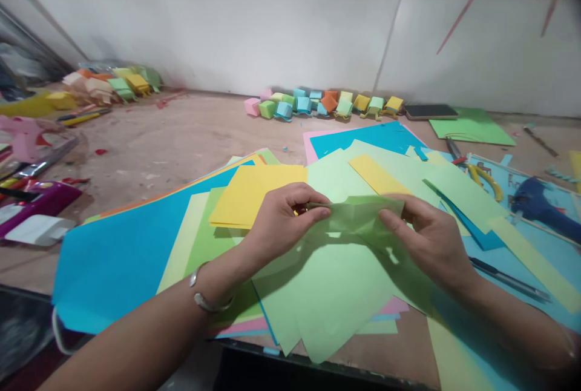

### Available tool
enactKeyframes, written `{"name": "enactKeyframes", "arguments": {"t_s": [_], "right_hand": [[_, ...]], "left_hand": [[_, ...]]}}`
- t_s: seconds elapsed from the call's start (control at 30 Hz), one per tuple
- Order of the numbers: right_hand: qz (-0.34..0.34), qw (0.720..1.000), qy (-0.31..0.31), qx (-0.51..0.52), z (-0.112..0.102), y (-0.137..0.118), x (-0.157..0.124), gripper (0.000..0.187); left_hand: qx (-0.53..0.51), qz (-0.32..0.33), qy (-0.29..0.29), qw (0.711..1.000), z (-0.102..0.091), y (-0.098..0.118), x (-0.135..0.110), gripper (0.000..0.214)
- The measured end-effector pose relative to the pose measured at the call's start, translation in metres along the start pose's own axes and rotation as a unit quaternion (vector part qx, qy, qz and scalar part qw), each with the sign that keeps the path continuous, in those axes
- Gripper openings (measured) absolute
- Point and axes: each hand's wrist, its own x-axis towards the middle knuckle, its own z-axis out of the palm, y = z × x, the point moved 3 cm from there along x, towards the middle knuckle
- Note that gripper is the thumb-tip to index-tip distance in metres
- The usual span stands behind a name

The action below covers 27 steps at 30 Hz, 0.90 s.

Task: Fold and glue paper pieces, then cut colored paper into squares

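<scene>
A creased strip of green paper (356, 215) is held up between my two hands, above the spread sheets. My left hand (290, 215) pinches its left end between thumb and fingers; a bracelet sits on that wrist. At the other end, my right hand (420, 227) grips the strip with the thumb in front and the fingers behind. Pale green sheets (336, 300) lie right underneath, with the hands' shadow on them. Close to my left hand is a folded yellow sheet (254, 191), and a large blue sheet (122, 258) spreads further left.
Small folded paper cubes (304, 103) line the wall, with more in a pile (118, 83) at the back left. On the right are a pen (508, 279), yellow-handled scissors (485, 179) and a dark blue tool (540, 203). A white charger (40, 229) lies at left.
</scene>
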Motion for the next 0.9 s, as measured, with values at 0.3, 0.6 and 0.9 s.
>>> {"name": "enactKeyframes", "arguments": {"t_s": [0.3,0.6,0.9], "right_hand": [[0.017,0.998,-0.032,-0.045,0.001,0.002,-0.002,0.021],[-0.014,0.992,-0.047,-0.119,0.002,0.001,0.003,0.03],[-0.032,0.969,-0.115,-0.215,0.014,0.019,0.005,0.046]], "left_hand": [[-0.003,-0.097,-0.058,0.994,0.003,-0.003,0.0,0.02],[0.084,-0.079,-0.075,0.99,0.002,-0.003,-0.003,0.019],[0.252,0.038,-0.126,0.959,0.016,-0.01,-0.009,0.026]]}}
